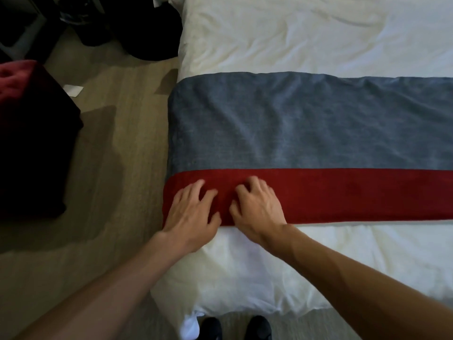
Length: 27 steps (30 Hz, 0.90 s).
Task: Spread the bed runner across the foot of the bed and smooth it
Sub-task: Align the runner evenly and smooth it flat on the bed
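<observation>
Bed runner [294, 123], grey-blue with a red band, lies across the white duvet [294, 33], from the bed's edge at 9 o'clock out of frame at 3. Left hand [193, 213] and right hand [257, 212] sit side by side on the red band near 6 o'clock, fingers spread, pressing down, gripping nothing. Dark bin [92, 30] on the floor at 11 o'clock; contents too dark to tell.

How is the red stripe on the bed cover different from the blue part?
The red stripe is narrow; the blue part is much wider. The red stripe lies nearer the person, with the left hand and right hand resting on it; the blue part is untouched. The blue part shows more wrinkles. Both run across the white bed.
</observation>
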Tool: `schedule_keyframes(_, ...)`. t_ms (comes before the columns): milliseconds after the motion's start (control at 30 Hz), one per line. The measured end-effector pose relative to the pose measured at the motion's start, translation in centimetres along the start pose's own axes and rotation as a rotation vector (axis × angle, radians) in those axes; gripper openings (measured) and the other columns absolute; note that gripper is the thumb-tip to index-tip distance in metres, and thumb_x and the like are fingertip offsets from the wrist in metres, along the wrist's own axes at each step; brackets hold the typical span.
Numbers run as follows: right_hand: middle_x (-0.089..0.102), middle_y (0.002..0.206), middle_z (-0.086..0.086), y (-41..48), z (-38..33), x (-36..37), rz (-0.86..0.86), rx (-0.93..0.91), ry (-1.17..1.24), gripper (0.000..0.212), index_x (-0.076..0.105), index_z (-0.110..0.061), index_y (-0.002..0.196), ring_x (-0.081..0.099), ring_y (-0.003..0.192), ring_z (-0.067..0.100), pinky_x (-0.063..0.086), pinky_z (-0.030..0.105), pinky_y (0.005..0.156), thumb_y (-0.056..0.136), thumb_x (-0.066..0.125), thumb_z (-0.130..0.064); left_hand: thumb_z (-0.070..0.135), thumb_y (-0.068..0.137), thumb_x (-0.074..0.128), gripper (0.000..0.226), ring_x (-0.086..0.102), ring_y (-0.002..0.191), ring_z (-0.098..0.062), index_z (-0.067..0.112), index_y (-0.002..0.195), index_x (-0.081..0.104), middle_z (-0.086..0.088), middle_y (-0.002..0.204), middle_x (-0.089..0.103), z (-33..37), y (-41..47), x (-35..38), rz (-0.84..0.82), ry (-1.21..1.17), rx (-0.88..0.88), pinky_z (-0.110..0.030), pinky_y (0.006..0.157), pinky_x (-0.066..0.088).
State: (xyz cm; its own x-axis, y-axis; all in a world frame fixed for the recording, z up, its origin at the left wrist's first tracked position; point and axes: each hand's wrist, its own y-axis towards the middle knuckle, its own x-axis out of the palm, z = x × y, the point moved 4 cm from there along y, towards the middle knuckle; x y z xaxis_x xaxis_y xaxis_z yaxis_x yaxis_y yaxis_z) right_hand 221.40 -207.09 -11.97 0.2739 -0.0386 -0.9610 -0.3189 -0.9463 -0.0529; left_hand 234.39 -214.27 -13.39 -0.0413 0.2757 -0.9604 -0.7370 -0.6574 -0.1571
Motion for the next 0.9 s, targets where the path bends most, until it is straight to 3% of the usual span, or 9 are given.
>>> schedule_keyframes(33, 0.037, 0.139, 0.020, 0.6, 0.6, 0.5, -0.045, 0.057, -0.021, 0.044, 0.049, -0.014, 0.125, 0.034, 0.130, 0.037, 0.025, 0.047, 0.110, 0.091, 0.039, -0.039, 0.045, 0.091, 0.033, 0.058, 0.014, 0.140, -0.032, 0.023, 0.145, 0.025, -0.014, 0.153, 0.013, 0.0, 0.6, 0.5, -0.032, -0.010, -0.039, -0.048, 0.113, 0.013)
schedule_keyframes(67, 0.015, 0.153, 0.021, 1.0, 1.2, 1.2, -0.107, 0.095, -0.042, 0.055, 0.031, -0.017, 0.142, 0.012, 0.141, 0.038, 0.008, 0.051, 0.115, 0.094, 0.034, -0.044, 0.048, 0.095, 0.027, 0.061, -0.001, 0.143, -0.030, 0.026, 0.149, 0.008, -0.010, 0.157, -0.006, -0.1, 1.1, 1.3, -0.074, -0.016, -0.066, -0.050, 0.114, 0.002)
schedule_keyframes(100, -0.004, 0.157, 0.019, 1.2, 1.7, 2.0, -0.151, 0.115, -0.056, 0.063, 0.012, -0.020, 0.149, -0.005, 0.144, 0.037, -0.003, 0.054, 0.114, 0.095, 0.029, -0.048, 0.050, 0.095, 0.022, 0.062, -0.011, 0.143, -0.030, 0.030, 0.148, -0.004, -0.007, 0.156, -0.017, -0.1, 1.5, 2.1, -0.121, -0.022, -0.080, -0.052, 0.114, -0.003)
schedule_keyframes(167, -0.019, 0.156, 0.016, 1.3, 2.5, 3.5, -0.186, 0.119, -0.080, 0.068, -0.009, -0.024, 0.149, -0.018, 0.142, 0.035, -0.009, 0.057, 0.111, 0.096, 0.020, -0.054, 0.051, 0.096, 0.019, 0.062, -0.018, 0.142, -0.030, 0.033, 0.146, -0.013, -0.005, 0.154, -0.027, -0.4, 2.0, 3.3, -0.186, -0.030, -0.078, -0.054, 0.113, -0.004)
schedule_keyframes(533, -0.033, 0.148, 0.021, 1.2, 2.6, 5.3, -0.224, 0.114, -0.166, 0.071, -0.028, -0.019, 0.139, -0.032, 0.135, 0.039, -0.014, 0.061, 0.109, 0.090, 0.002, -0.060, 0.051, 0.097, 0.021, 0.065, -0.021, 0.141, -0.031, 0.033, 0.145, -0.018, -0.007, 0.153, -0.029, -0.4, 2.3, 4.2, -0.254, 0.004, -0.077, -0.055, 0.114, 0.000)
schedule_keyframes(900, -0.026, 0.153, 0.017, 1.4, 2.5, 5.5, -0.214, 0.184, -0.191, 0.071, -0.024, -0.022, 0.143, -0.026, 0.140, 0.034, -0.015, 0.056, 0.112, 0.090, 0.004, -0.061, 0.058, 0.092, 0.021, 0.070, -0.024, 0.140, -0.033, 0.033, 0.145, -0.017, -0.011, 0.153, -0.025, -1.1, 3.2, 4.0, -0.235, 0.072, 0.043, -0.060, 0.111, -0.007)
